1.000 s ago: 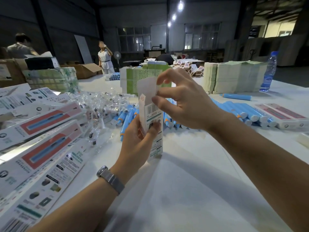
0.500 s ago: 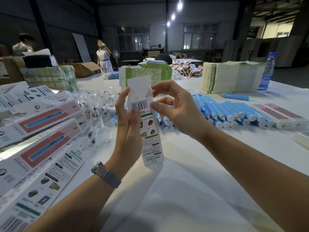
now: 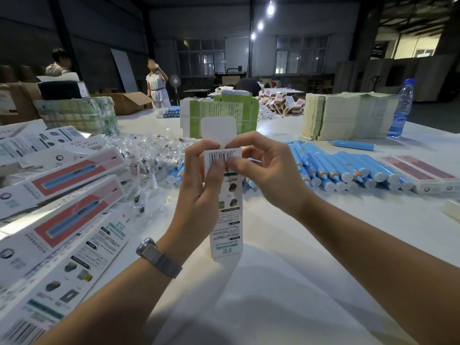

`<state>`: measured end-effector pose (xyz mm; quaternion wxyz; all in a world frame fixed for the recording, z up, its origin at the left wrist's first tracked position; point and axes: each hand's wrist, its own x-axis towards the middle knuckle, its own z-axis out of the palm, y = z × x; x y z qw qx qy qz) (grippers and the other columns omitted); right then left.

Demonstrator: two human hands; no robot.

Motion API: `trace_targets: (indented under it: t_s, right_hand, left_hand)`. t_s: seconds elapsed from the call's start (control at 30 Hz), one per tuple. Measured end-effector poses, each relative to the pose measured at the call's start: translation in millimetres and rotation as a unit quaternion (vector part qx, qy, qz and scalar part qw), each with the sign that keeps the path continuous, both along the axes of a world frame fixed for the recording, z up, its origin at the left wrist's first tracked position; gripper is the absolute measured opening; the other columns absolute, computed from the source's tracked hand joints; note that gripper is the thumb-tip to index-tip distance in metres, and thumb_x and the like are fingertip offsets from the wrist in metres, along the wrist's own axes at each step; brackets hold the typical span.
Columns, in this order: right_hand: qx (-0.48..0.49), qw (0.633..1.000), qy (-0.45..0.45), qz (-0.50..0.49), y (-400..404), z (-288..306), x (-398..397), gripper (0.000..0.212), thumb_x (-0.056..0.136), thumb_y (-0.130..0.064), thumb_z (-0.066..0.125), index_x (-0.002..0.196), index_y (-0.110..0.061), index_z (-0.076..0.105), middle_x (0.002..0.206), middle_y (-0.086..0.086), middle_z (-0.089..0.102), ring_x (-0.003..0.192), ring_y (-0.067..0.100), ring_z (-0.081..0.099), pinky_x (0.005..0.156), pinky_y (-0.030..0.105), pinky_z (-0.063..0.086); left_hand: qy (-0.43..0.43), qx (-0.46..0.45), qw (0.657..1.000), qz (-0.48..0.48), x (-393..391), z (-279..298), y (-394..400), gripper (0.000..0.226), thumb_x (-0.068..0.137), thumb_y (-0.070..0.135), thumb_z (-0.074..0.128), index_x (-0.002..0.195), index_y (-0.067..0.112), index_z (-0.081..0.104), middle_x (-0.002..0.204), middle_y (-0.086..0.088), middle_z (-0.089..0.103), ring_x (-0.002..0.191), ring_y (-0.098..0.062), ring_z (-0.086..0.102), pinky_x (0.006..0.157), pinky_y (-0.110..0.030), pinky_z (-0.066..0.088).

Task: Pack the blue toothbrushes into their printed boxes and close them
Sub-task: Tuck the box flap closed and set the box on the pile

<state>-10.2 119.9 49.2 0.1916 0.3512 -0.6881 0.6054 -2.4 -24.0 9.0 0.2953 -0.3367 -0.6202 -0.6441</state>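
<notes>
Upright on table (image 3: 298,282), printed box (image 3: 227,220), long axis vertical, flap up, left hand (image 3: 199,192) and right hand (image 3: 271,170) pinching its top.

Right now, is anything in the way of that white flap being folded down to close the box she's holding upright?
Nothing visible blocks it. The white top flap stands straight up above the tall white printed box. The left hand and right hand pinch the box near its barcode, just below the flap's fold. Whether the opening is clear inside cannot be seen.

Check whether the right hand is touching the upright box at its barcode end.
Touching. The head view shows the right hand with its thumb pressed on the box beside the barcode, fingers curled over its top.
</notes>
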Motion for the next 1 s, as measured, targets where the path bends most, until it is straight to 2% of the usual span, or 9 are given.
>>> trace_targets:
  t_s: [0.1, 0.23, 0.33, 0.4, 0.53, 0.7, 0.8, 0.93, 1.0]
  right_hand:
    - [-0.023, 0.999, 0.024, -0.003, 1, 3, -1, 0.007, 0.083, -0.008, 0.068, 0.088, -0.013, 0.07, 0.108, 0.007, 0.064, 0.096, 0.018, 0.066, 0.08, 0.032, 0.056]
    - [-0.041, 0.998, 0.043, 0.0, 1, 5, -2, 0.03, 0.079, -0.006, 0.075, 0.097, -0.026, 0.061, 0.095, -0.01, 0.068, 0.088, 0.011, 0.065, 0.073, 0.026, 0.053]
    - [-0.026, 0.998, 0.053, -0.011, 2, 5, -3, 0.042, 0.081, -0.008, 0.075, 0.111, -0.031, 0.056, 0.095, -0.009, 0.068, 0.089, 0.013, 0.065, 0.075, 0.031, 0.055]
    - [-0.002, 0.997, 0.07, -0.02, 2, 6, -3, 0.037, 0.083, -0.009, 0.073, 0.109, -0.033, 0.061, 0.095, -0.014, 0.067, 0.09, 0.011, 0.064, 0.074, 0.031, 0.054]
    - [0.019, 0.996, 0.079, -0.02, 3, 6, -4, 0.017, 0.084, -0.005, 0.067, 0.091, -0.021, 0.069, 0.097, 0.002, 0.067, 0.094, 0.022, 0.064, 0.073, 0.038, 0.053]
    - [0.02, 0.998, 0.055, -0.001, 6, 11, -3, 0.006, 0.083, -0.009, 0.066, 0.084, -0.014, 0.069, 0.094, 0.007, 0.066, 0.091, 0.026, 0.063, 0.078, 0.04, 0.054]
    - [0.026, 0.998, 0.049, 0.001, 7, 14, -3, 0.004, 0.085, -0.013, 0.066, 0.082, -0.012, 0.069, 0.092, 0.011, 0.066, 0.084, 0.022, 0.063, 0.078, 0.031, 0.052]
    - [0.051, 0.997, 0.051, -0.004, 6, 14, -2, 0.011, 0.083, -0.005, 0.07, 0.088, -0.014, 0.069, 0.085, -0.011, 0.061, 0.07, 0.004, 0.057, 0.066, 0.021, 0.049]
    - [0.054, 0.997, 0.054, -0.004, 6, 15, -2, 0.014, 0.083, -0.001, 0.07, 0.09, -0.014, 0.07, 0.086, -0.008, 0.06, 0.069, 0.005, 0.056, 0.066, 0.02, 0.048]
  left_hand:
    - [-0.007, 0.001, 1.0, -0.017, 2, 1, 2, 0.016, 0.102, 0.018, 0.042, 0.113, 0.03, 0.044, 0.104, -0.004, 0.055, 0.086, -0.024, 0.059, 0.069, -0.045, 0.054]
    - [-0.014, 0.005, 1.0, -0.011, 2, 0, 3, 0.019, 0.101, 0.022, 0.043, 0.118, 0.031, 0.042, 0.107, -0.007, 0.056, 0.087, -0.018, 0.061, 0.07, -0.036, 0.053]
    - [-0.028, 0.016, 0.999, -0.021, 2, 0, 3, 0.03, 0.101, 0.019, 0.043, 0.126, 0.033, 0.035, 0.109, -0.012, 0.06, 0.085, -0.017, 0.065, 0.071, -0.031, 0.054]
    - [-0.038, 0.03, 0.998, -0.029, 3, 0, 3, 0.033, 0.1, 0.018, 0.044, 0.126, 0.035, 0.031, 0.111, -0.02, 0.059, 0.087, -0.022, 0.066, 0.072, -0.036, 0.056]
    - [-0.052, 0.039, 0.998, -0.022, 5, 4, 3, 0.04, 0.096, 0.017, 0.048, 0.126, 0.035, 0.029, 0.12, -0.023, 0.059, 0.103, -0.039, 0.062, 0.094, -0.061, 0.049]
    - [-0.031, 0.005, 0.999, -0.023, 4, 2, 3, 0.019, 0.099, 0.019, 0.047, 0.114, 0.03, 0.041, 0.091, -0.007, 0.058, 0.077, -0.026, 0.058, 0.065, -0.052, 0.051]
    - [-0.02, 0.0, 1.0, -0.021, 4, 3, 3, 0.017, 0.098, 0.025, 0.05, 0.113, 0.029, 0.041, 0.087, 0.008, 0.057, 0.076, -0.017, 0.057, 0.065, -0.045, 0.051]
    - [-0.022, 0.009, 1.0, -0.011, 5, 3, 4, 0.015, 0.099, 0.026, 0.05, 0.112, 0.031, 0.044, 0.094, 0.005, 0.062, 0.082, -0.022, 0.06, 0.069, -0.059, 0.052]
    - [-0.02, 0.016, 1.0, -0.01, 5, 2, 4, 0.017, 0.101, 0.019, 0.046, 0.113, 0.03, 0.045, 0.095, 0.003, 0.063, 0.083, -0.022, 0.061, 0.07, -0.056, 0.054]
